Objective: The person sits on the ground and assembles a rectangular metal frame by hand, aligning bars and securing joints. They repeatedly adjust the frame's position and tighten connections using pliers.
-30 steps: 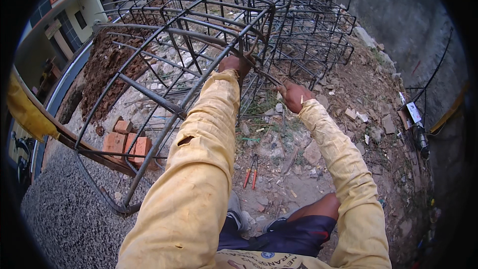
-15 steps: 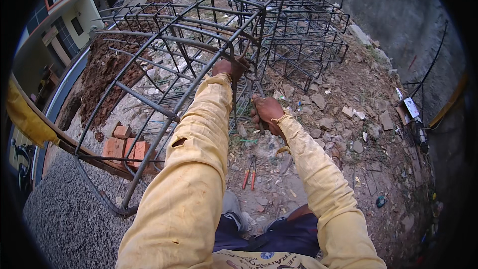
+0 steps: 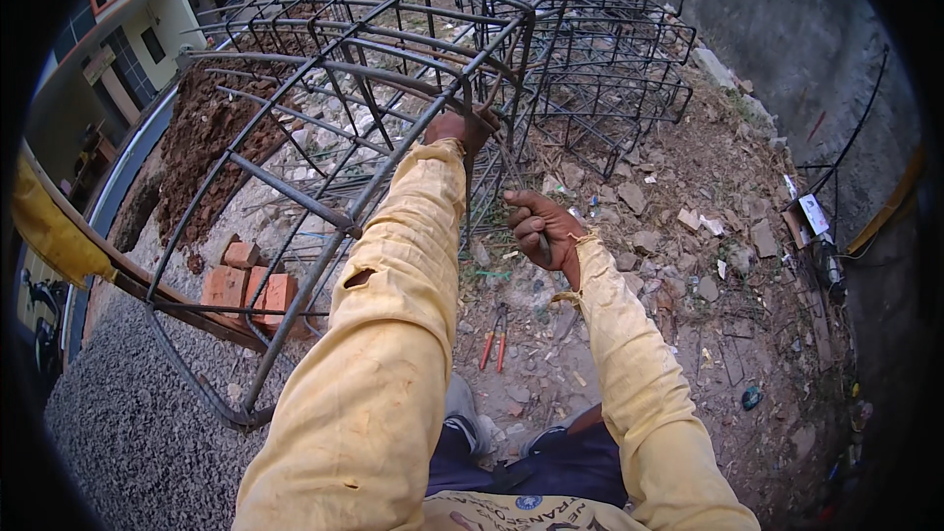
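Note:
My left hand is closed around the steel bars at the near corner of a rebar cage. Its fingers are partly hidden by the bars, and I cannot tell whether tie wire is in them. To its right and a little lower, my right hand is wrapped round a slim dark metal hand tool. The tool's thin shaft slants up toward the cage corner beside my left hand; its exact kind is hard to make out. Red-handled pliers lie on the ground below my hands.
More rebar cages are stacked beyond. Orange bricks sit under the cage at left, near grey gravel and a reddish soil heap. Broken stones litter the ground at right, beside a grey wall.
My right hand has moved slightly right, away from the cage corner, and turned so its fingers show more. My left hand stays at the corner.

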Demonstrator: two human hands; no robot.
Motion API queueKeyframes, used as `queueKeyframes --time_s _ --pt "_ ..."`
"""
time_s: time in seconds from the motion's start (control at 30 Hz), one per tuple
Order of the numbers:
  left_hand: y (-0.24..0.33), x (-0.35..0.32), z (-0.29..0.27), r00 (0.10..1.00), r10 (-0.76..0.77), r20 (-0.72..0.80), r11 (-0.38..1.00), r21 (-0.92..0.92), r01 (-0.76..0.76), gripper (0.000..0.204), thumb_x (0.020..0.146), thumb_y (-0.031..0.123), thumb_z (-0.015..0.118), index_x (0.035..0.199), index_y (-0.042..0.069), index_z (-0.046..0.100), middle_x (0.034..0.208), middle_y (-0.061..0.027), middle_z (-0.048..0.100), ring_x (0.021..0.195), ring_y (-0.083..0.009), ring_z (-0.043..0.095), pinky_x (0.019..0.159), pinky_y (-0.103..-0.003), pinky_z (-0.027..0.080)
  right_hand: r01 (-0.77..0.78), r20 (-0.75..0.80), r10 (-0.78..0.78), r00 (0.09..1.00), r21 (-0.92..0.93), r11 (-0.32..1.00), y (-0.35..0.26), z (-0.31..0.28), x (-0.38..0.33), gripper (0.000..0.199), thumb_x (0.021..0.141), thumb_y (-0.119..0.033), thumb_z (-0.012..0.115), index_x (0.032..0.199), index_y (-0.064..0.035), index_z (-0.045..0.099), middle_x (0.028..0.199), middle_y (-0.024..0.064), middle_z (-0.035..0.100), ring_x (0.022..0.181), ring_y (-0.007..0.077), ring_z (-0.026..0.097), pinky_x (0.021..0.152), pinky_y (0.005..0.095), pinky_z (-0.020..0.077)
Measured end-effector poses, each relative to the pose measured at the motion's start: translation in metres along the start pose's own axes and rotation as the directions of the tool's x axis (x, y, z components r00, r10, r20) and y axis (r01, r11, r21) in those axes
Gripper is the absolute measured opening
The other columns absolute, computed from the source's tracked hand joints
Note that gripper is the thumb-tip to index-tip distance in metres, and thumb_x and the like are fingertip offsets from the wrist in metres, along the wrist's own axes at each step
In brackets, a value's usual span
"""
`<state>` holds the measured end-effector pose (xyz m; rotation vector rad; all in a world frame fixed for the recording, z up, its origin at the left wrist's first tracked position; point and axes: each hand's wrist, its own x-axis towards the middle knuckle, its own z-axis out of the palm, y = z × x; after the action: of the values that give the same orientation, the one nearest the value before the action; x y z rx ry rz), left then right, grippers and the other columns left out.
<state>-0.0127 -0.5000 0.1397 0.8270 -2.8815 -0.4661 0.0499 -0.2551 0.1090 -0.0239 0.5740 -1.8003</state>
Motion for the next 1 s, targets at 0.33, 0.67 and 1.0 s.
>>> queueKeyframes --time_s 0.33,0.67,1.0 --pt "-0.033 0.016 -0.004 0.999 0.019 -0.049 1.000 0.018 -0.019 0.048 0.081 0.055 0.055 0.121 0.031 0.060 0.119 -0.0113 0.065 0.109 -0.0336 0.062 0.091 -0.042 0.051 -0.015 0.118 -0.711 0.693 -0.984 -0.178 0.017 -0.009 0.026 0.036 0.090 -0.038 0.061 0.099 -0.0025 0.059 0.085 0.0160 0.065 0.071 0.0312 0.064 0.061 0.0395 0.0509" --pt "-0.099 0.078 0.022 0.987 0.043 -0.155 0.998 0.042 -0.037 0.030 0.086 0.040 0.054 0.113 0.036 0.065 0.118 -0.0051 0.066 0.108 -0.0299 0.063 0.091 -0.042 0.051 -0.009 -0.052 -0.009 0.999 -0.327 0.945 0.009 0.021 0.005 0.053 0.100 -0.052 0.039 0.116 -0.0034 0.054 0.073 -0.0021 0.050 0.050 0.0090 0.042 0.040 0.0267 0.0354" --pt "-0.037 0.029 0.012 0.982 0.186 -0.044 0.980 -0.064 -0.188 0.064 0.078 0.064 0.051 0.120 0.017 0.065 0.126 -0.0180 0.060 0.119 -0.0366 0.056 0.098 -0.042 0.046 -0.089 -0.233 -0.425 0.875 -0.939 0.332 -0.004 0.014 -0.008 0.039 0.087 -0.037 0.071 0.090 -0.0036 0.052 0.067 0.0021 0.057 0.043 0.0123 0.051 0.037 0.0265 0.0431"
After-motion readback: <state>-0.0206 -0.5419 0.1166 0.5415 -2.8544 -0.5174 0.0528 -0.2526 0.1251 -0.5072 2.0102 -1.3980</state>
